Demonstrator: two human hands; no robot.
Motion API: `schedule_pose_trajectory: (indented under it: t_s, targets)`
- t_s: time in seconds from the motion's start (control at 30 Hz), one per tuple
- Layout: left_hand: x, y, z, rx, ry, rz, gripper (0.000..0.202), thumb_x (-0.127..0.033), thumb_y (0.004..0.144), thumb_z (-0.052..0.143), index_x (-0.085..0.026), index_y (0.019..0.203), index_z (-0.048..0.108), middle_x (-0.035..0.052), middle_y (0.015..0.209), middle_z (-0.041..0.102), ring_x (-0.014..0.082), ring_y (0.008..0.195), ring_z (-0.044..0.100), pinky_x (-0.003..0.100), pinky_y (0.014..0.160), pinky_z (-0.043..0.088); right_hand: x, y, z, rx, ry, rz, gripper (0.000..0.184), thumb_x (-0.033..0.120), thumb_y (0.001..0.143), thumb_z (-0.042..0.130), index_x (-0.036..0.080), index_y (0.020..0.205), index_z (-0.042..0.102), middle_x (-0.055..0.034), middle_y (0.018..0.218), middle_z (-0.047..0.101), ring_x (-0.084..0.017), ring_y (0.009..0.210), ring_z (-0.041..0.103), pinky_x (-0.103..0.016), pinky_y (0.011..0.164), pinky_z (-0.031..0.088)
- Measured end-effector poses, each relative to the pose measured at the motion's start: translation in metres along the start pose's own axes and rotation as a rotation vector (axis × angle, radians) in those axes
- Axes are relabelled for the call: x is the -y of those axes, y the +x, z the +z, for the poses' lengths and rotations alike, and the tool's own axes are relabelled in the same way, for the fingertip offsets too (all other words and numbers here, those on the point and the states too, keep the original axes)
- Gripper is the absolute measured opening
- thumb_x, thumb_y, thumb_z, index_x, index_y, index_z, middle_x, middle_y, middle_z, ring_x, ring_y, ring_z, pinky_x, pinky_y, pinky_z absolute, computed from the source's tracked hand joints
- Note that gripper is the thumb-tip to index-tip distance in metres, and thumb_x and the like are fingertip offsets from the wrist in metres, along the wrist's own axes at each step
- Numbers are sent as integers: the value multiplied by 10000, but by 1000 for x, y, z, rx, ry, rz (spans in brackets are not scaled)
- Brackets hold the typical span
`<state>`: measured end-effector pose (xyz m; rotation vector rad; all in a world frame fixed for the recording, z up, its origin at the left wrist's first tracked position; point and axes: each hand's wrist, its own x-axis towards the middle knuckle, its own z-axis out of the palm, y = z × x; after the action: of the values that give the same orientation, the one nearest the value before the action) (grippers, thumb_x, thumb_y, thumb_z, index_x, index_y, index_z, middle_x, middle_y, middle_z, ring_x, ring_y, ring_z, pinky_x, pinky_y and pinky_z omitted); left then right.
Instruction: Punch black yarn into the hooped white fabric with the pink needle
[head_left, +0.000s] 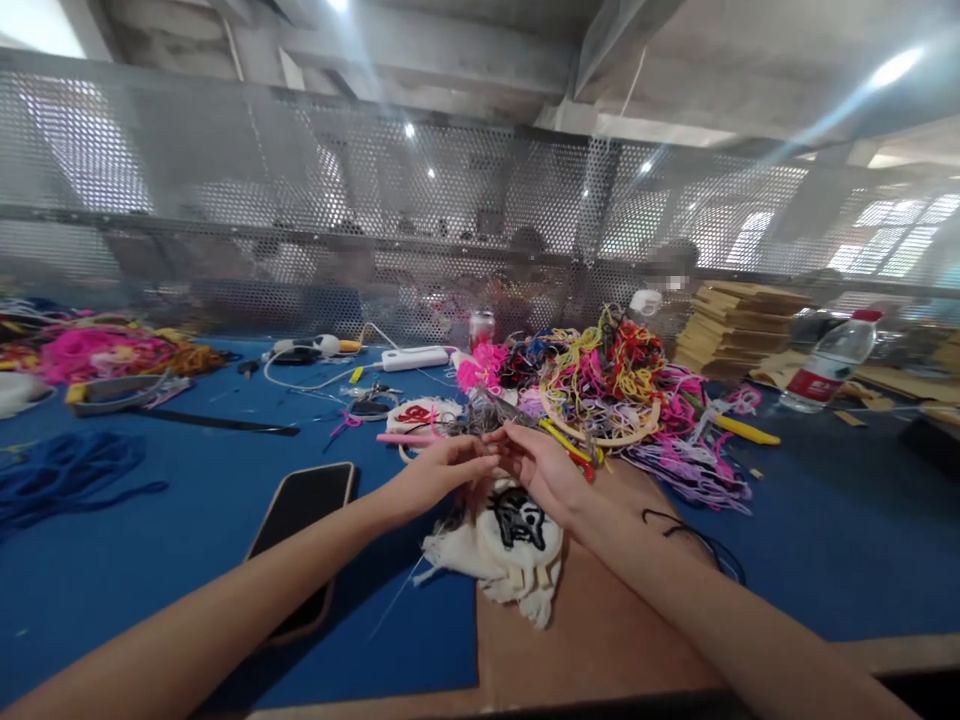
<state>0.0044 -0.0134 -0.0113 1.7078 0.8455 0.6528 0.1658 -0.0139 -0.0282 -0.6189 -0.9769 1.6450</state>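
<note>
My left hand point(442, 470) and my right hand point(540, 465) meet in front of me, fingertips pinched together on something too small to make out. Just below them lies a cream cloth with a black embroidered figure point(514, 530), partly on a brown board point(600, 620). A black phone point(300, 525) lies screen-up on the blue table by my left forearm. Beyond my hands sits a tangled heap of coloured yarn point(607, 385) with a wooden hoop point(600, 425) in it.
Pink yarn point(97, 350) and blue yarn point(64, 470) lie at the left. A white power strip point(414, 358), a can point(481, 327), stacked cardboard point(739, 320) and a water bottle point(829, 365) stand farther back. A perforated metal screen closes off the far side.
</note>
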Motion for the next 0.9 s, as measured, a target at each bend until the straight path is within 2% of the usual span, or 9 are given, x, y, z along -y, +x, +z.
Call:
schedule_pose_trajectory:
  t_s: [0.1,0.23,0.33,0.43,0.5,0.6,0.67,0.77,0.9]
  targets:
    - [0,0,0,1,-89,-101,250,-400,759,543,-154,794,508,-25,461,551,88,363,465,188,382,341,1,-3,1,22,-57,-12,196,299,766,582,125,775,671,-38,752,659,-74,654,604,-159,625,492]
    - [-5,-3,0,6,-170,-158,248,-388,785,516,-153,864,529,-29,389,533,75,304,430,163,329,257,8,-5,0,-20,-153,-23,219,342,750,580,141,782,663,-30,701,645,-96,631,599,-188,578,489]
    - [-9,-5,-1,-38,-201,-183,320,-355,804,491,-159,1055,519,-40,358,506,79,292,418,162,321,252,12,-6,0,-125,-301,-142,196,359,710,610,170,741,650,13,621,591,-86,557,537,-190,512,453]
    - [-11,-4,-2,-53,-260,-195,403,-311,817,458,-175,1196,445,-15,464,576,94,314,473,161,304,275,16,-6,0,-212,-449,-265,199,366,711,606,172,713,650,45,538,492,-61,502,438,-160,446,362]
    - [-9,-3,-4,-75,-289,-203,387,-322,828,438,-180,1188,455,-6,534,598,84,309,480,149,276,250,19,-5,-1,-209,-435,-269,219,378,719,594,165,733,647,48,539,479,-54,488,416,-162,435,332]
    - [-4,0,-7,-134,-285,-228,332,-368,840,414,-156,1069,529,-23,512,561,56,268,422,135,236,184,26,-3,-5,-212,-356,-227,239,371,689,626,158,798,621,44,582,531,-46,462,433,-169,430,334]
    - [0,1,-8,-146,-282,-254,274,-326,835,432,-138,991,554,-19,547,569,42,271,408,132,228,174,30,-3,-9,-229,-392,-220,300,350,670,648,171,904,588,36,594,578,-65,455,471,-182,433,355]
    - [3,2,-8,-146,-303,-304,211,-202,800,466,-131,986,539,-4,650,600,35,301,432,132,230,186,34,-5,-13,-204,-635,-340,403,299,694,636,227,1075,525,34,588,615,-106,467,513,-225,476,394]
    - [2,1,-8,-136,-325,-329,281,-159,760,502,-151,1040,492,0,688,603,55,348,482,134,238,198,35,-13,-12,-96,-1152,-614,169,222,760,565,274,901,643,8,767,667,-152,703,580,-281,673,404]
